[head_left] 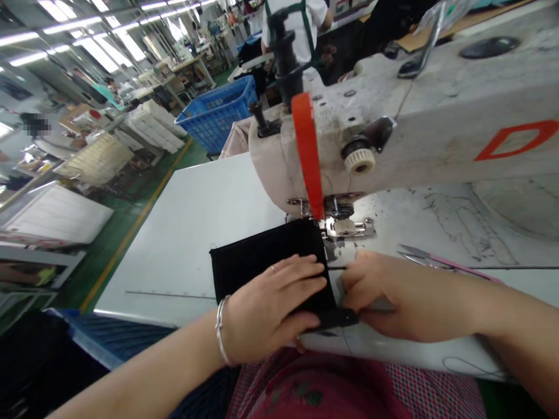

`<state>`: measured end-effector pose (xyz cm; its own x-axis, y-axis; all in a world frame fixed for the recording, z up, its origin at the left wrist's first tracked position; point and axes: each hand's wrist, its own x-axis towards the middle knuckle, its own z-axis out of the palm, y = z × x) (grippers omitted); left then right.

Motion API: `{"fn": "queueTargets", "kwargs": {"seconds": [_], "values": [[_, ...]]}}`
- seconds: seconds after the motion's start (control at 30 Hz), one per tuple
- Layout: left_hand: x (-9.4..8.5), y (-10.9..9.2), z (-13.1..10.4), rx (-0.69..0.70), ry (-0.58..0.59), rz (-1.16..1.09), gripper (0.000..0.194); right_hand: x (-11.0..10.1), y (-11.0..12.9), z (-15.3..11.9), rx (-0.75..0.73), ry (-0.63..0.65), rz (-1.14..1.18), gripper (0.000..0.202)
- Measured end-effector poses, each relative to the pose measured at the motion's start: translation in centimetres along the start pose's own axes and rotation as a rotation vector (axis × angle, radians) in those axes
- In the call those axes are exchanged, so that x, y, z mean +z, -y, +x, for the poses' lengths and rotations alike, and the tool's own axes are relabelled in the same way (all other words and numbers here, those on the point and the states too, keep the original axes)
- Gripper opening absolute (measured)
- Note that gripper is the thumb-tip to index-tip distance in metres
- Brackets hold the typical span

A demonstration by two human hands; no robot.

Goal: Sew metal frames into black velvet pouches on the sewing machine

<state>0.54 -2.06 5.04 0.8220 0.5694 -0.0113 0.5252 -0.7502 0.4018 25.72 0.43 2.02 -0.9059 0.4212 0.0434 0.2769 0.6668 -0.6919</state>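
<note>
A black fabric piece [253, 253] lies on the white sewing table, its upper right corner beside the presser foot [343, 227] of the sewing machine [279, 157]. My left hand [279, 297], with a silver bangle at the wrist, rests flat on the fabric with its fingers spread. At the right edge of the fabric, my right hand [379, 291] has its fingers curled and pressed together near the lower corner. A grey, partly hidden object shows under those fingers; I cannot make out what it is.
Thread snips [437, 260] with a pink handle lie right of my right hand. A blue basket [218, 107] stands beyond the table. A person in a white shirt [305, 29] is behind the machine. Dark blue material [126, 337] hangs below the table's left front edge.
</note>
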Motion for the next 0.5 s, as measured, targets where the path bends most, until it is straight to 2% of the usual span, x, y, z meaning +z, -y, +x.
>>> {"fn": "queueTargets", "kwargs": {"seconds": [0.07, 0.17, 0.3, 0.5], "values": [[1.0, -2.4, -0.9, 0.004, -0.033, -0.003, 0.046, 0.1, 0.3, -0.1, -0.006, 0.044, 0.016, 0.018], [3.0, -4.1, -1.5, -0.050, -0.082, 0.045, 0.048, 0.3, 0.2, -0.1, -0.009, 0.041, 0.045, 0.019], [5.0, -4.2, -1.6, -0.144, -0.166, 0.094, 0.045, 0.6, -0.1, -0.3, -0.029, 0.023, 0.053, 0.016], [5.9, -3.8, -1.6, -0.153, -0.236, 0.129, 0.041, 0.5, -0.1, -0.7, -0.021, 0.010, 0.049, 0.020]]}}
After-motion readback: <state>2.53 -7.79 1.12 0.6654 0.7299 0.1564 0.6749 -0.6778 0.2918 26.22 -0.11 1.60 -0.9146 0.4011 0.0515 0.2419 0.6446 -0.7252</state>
